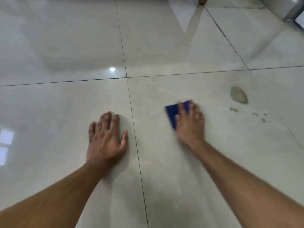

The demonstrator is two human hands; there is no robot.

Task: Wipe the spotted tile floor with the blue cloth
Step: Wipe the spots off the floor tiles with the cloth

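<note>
Right hand (190, 125) presses blue cloth (172, 114), long axis running near-to-far; left hand (105, 137) flat, released.

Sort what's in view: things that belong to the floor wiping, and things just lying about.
Job: blue cloth under the right hand; big spot and small spots; tile floor; left hand flat on the tile.
Lying about: brown furniture foot; metal leg.

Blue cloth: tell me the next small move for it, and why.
Probably slide the blue cloth rightward and a little forward under the right hand onto the large grey spot. That spot and the smaller spots beside it lie unwiped to its right; the left hand braces flat on the floor.
</note>
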